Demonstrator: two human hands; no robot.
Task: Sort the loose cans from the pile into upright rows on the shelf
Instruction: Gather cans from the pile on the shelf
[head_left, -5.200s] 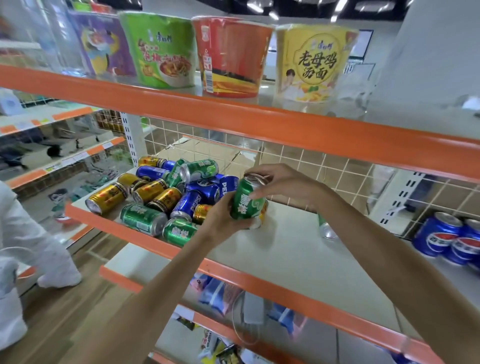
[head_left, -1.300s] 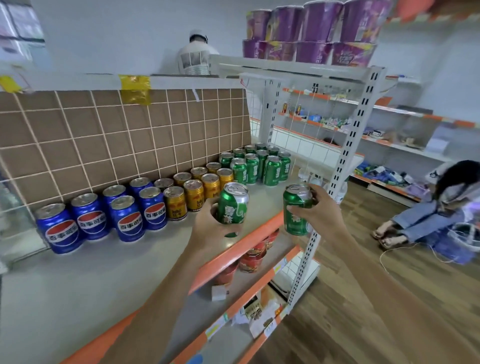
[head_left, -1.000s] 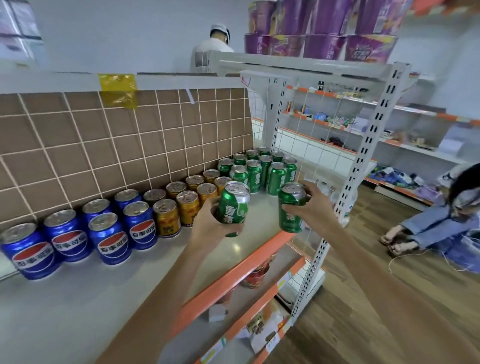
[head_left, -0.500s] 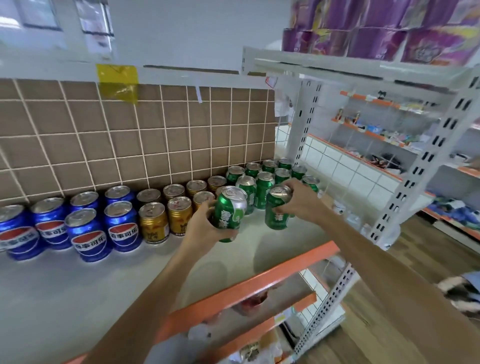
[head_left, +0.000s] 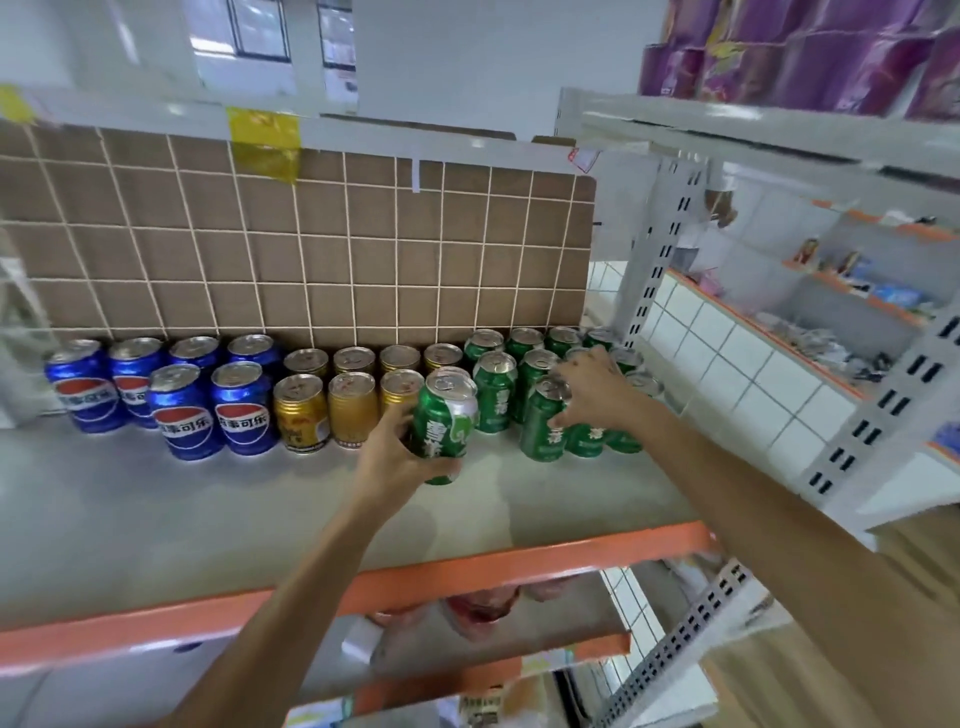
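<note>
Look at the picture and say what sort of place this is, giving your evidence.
Probably a small shop or a mock-up of one: a metal shelf with an orange edge, drink cans in upright rows by brand, and more stocked shelving behind.

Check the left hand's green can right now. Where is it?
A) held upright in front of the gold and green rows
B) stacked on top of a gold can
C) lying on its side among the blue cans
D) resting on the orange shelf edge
A: the left hand has its grip round the green can, upright, in front of where the gold cans meet the green rows.
</note>
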